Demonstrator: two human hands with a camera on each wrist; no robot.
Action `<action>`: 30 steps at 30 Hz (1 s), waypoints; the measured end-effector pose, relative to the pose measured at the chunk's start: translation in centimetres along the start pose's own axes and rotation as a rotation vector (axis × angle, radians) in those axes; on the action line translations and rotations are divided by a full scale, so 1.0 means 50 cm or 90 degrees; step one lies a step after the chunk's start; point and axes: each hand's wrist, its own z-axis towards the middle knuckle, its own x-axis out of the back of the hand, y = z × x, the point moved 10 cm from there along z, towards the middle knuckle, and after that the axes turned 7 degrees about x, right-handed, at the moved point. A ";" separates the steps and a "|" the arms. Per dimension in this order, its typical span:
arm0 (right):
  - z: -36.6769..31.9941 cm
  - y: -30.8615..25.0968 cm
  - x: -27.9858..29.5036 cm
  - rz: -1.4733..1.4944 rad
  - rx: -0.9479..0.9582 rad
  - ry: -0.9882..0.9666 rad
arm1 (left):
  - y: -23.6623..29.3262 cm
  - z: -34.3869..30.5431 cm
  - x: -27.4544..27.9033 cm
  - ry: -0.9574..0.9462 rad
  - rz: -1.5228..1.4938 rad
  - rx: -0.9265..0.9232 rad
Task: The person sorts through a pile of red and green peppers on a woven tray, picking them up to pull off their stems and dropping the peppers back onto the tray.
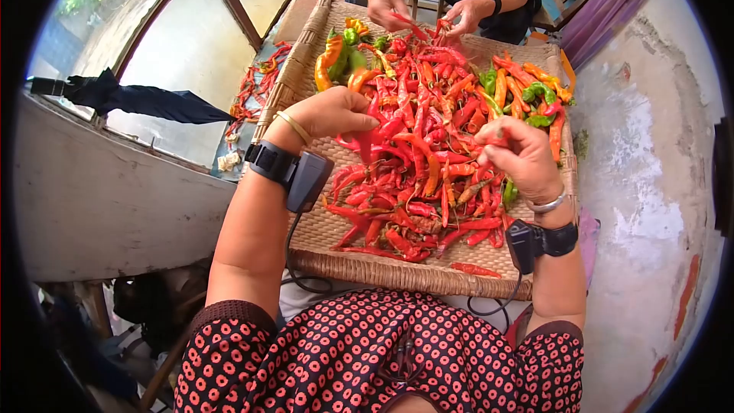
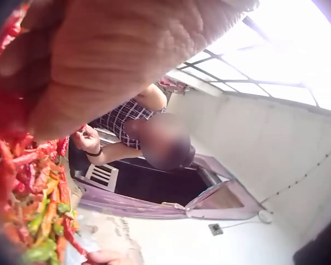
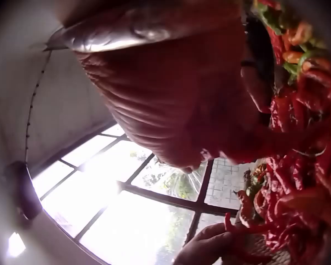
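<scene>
My left hand pinches a red chili pepper, which hangs down from the fingertips over the pile. In the left wrist view the palm fills the upper left, with blurred red below the fingers. My right hand is raised over the right side of the pile, its fingers curled in toward the thumb. A small dark speck shows at its fingers; I cannot tell whether it is a held stem. Beneath both hands, red chili peppers lie heaped on a woven tray.
Across the tray, another person's hands handle red peppers. Orange and green peppers lie at the right edge, more at the far left. A folded umbrella sticks out at left. A wall stands close on the right.
</scene>
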 end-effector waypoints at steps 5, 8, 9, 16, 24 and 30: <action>-0.018 0.045 -0.038 0.246 -0.110 -0.045 | 0.015 0.013 -0.018 -0.043 -0.306 -0.034; -0.040 0.099 -0.075 0.174 -0.186 -0.172 | 0.010 0.021 -0.022 -0.042 -0.335 -0.029; -0.047 0.108 -0.087 0.177 -0.206 -0.206 | 0.006 0.023 -0.021 -0.040 -0.357 -0.023; -0.068 0.120 -0.112 0.131 -0.243 -0.330 | 0.039 0.046 0.026 0.047 -0.593 -0.132; -0.046 0.112 -0.084 0.156 -0.174 -0.212 | 0.065 0.076 -0.016 0.132 -0.373 -0.126; -0.032 0.117 -0.057 0.354 -0.167 -0.052 | 0.158 0.003 -0.194 -0.197 -0.272 -0.189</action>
